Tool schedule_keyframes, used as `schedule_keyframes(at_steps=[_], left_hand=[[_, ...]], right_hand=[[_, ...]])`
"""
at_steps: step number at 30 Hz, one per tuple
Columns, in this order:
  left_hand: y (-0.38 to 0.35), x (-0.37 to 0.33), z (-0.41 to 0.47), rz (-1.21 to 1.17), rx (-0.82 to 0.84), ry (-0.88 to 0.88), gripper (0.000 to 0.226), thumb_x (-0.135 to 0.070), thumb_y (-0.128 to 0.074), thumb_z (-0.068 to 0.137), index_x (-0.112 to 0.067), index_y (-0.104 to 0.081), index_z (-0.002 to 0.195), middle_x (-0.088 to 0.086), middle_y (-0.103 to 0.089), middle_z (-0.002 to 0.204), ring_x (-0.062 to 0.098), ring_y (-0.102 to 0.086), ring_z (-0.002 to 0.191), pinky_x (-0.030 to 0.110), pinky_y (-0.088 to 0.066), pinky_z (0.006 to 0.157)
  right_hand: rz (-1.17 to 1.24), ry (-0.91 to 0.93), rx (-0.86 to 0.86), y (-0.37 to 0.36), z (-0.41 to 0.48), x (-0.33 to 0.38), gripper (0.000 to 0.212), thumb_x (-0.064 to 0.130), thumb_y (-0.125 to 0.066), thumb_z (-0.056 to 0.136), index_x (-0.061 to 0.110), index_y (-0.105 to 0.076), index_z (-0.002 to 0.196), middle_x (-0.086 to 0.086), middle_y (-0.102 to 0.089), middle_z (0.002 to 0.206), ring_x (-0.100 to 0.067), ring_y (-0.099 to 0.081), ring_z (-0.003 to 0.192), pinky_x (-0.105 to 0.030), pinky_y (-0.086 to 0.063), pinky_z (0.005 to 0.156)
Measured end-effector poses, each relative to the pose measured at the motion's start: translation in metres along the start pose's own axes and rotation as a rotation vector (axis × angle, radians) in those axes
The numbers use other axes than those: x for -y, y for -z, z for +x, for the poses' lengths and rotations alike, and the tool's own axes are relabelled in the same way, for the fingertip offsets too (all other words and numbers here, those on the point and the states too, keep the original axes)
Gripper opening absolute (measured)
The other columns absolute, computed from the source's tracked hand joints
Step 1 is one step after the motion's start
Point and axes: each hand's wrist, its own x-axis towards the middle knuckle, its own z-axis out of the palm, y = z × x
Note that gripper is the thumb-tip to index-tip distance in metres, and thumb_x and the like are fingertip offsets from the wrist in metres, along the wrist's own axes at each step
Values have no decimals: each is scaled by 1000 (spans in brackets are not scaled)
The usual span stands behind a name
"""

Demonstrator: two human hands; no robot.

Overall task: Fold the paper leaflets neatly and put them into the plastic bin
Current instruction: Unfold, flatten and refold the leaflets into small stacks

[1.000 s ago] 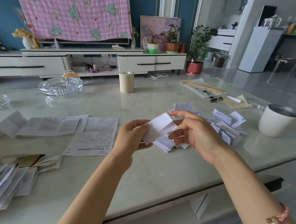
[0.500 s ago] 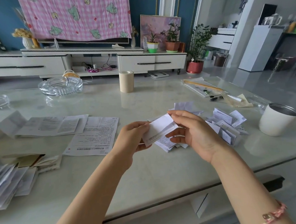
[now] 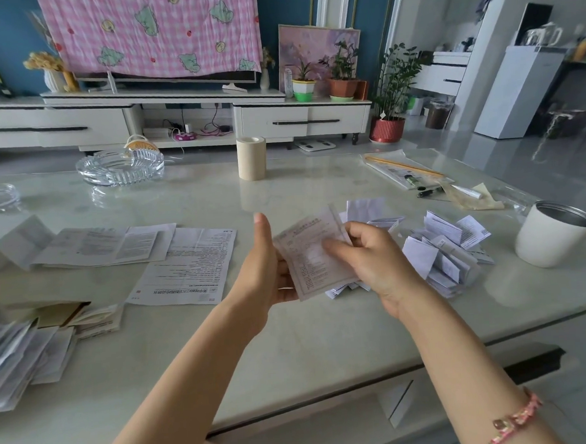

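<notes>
A leaflet point(image 3: 312, 255) is held above the table point(image 3: 326, 343) between the two hands, its printed face turned up and tilted. It is pinched by the right hand point(image 3: 376, 264), whose fingers are curled round the right edge while one finger is laid across the print. The left hand point(image 3: 263, 271) is kept largely open at the leaflet's left edge, thumb straight up and clear of the paper; its fingers are passed beneath the lower left corner and are mostly hidden. Just beyond and to the right of the right hand, a heap of folded leaflets point(image 3: 441, 257) is seen standing on edge; whether a bin encloses them cannot be told. Farther right of that hand a white can point(image 3: 553, 236) is set. To the left of the left hand an unfolded sheet point(image 3: 191, 262) is spread flat, with more open sheets point(image 3: 87, 244) past it and a stack point(image 3: 15, 355) nearer the table's edge. Well beyond the hands a beige cylinder point(image 3: 251, 157) is stood upright, and a glass ashtray point(image 3: 120, 167) is placed to its left. A pink bracelet point(image 3: 516, 421) is worn on the right wrist.
</notes>
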Motion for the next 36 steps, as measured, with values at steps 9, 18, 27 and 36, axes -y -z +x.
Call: schedule_keyframes(at_steps=[9,18,27,36], left_hand=[[-1,-2,-6,212,-60,-373,69,-10,-67,83,-31,-29,137,11,-61,86,19,-62,78,31,-56,72],[-10,1,-8,384,-23,-526,36,-3,-66,82,-36,-58,93,-2,-57,82,3,-53,62,19,-50,66],[-6,1,-8,460,-105,-586,27,0,-66,82,-12,-68,106,-13,-55,69,-11,-50,57,2,-37,58],[-10,-1,-10,369,-131,-586,20,-6,-66,84,-26,-67,83,-2,-60,72,0,-51,61,7,-41,58]], right_hand=[[123,11,-235,1,5,-3,13,16,-57,91,3,-56,91,0,-54,69,-13,-49,64,-23,-40,58],[120,76,-154,10,2,-1,22,5,-57,89,27,-58,89,-8,-64,94,-18,-59,84,-30,-47,72],[-14,62,142,20,-9,1,33,6,-66,84,26,-61,110,1,-64,100,-10,-60,78,-15,-51,60],[72,40,68,27,-10,1,22,8,-62,87,29,-67,92,-2,-68,89,-12,-61,84,-23,-48,76]])
